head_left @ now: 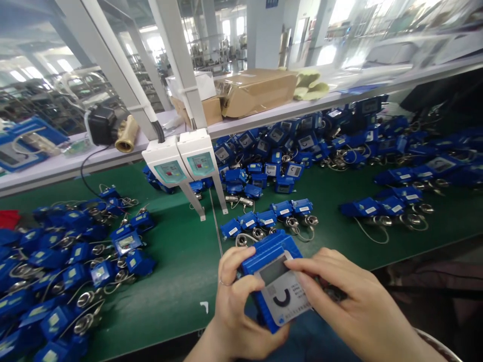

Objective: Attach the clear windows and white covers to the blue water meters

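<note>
Close to me, over the bench's front edge, a blue meter [272,307] is tilted with its face up. Its front carries a grey label, a dark display window and a black curved mark. My left hand [234,306] is closed around the left side and lower edge of the meter. On the right, my right hand [345,289] has its thumb and index finger together against the face beside the display window. Whether anything thin is pinched between those fingertips is too small to tell.
Blue meters with metal fittings [71,261] crowd the green bench [166,281] at left. More rows [266,218] lie ahead and at right. Two white control boxes [166,163] stand on metal legs. The shelf above bears a cardboard box [260,93], gloves [310,84] and a brass fitting [126,134].
</note>
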`<state>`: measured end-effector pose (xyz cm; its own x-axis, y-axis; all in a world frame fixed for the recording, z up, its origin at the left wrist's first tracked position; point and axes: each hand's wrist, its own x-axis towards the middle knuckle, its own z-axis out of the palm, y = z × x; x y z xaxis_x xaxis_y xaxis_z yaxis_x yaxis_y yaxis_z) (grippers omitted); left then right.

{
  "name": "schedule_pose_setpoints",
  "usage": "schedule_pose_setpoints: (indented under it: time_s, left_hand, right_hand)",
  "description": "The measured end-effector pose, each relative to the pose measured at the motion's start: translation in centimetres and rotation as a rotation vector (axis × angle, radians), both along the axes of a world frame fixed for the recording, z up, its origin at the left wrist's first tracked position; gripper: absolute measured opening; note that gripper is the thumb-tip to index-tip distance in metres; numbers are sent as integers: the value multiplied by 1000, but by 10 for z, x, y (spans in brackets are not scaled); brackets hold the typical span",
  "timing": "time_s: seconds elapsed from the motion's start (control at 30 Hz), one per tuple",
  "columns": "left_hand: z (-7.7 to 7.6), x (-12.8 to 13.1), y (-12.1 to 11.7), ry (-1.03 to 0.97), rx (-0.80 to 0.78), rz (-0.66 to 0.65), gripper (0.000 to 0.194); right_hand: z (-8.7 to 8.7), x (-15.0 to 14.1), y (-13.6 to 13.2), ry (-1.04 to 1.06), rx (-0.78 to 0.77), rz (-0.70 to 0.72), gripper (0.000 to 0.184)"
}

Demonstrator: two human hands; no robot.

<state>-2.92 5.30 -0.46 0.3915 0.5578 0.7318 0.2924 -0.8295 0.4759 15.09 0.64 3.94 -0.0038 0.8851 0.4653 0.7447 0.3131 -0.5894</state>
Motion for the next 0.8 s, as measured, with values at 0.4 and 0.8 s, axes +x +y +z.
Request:
schedule_pose_setpoints:
  time_s: [0.4,0.8]
  left_hand:
    - [-29,7,15,-20,-180,178,51]
    - [-123,-66,37,-353,-926,515,68]
  right_hand:
    - [-38,-2,44,17,-271,-25,93]
    - [-138,-40,123,569,-723,122,33]
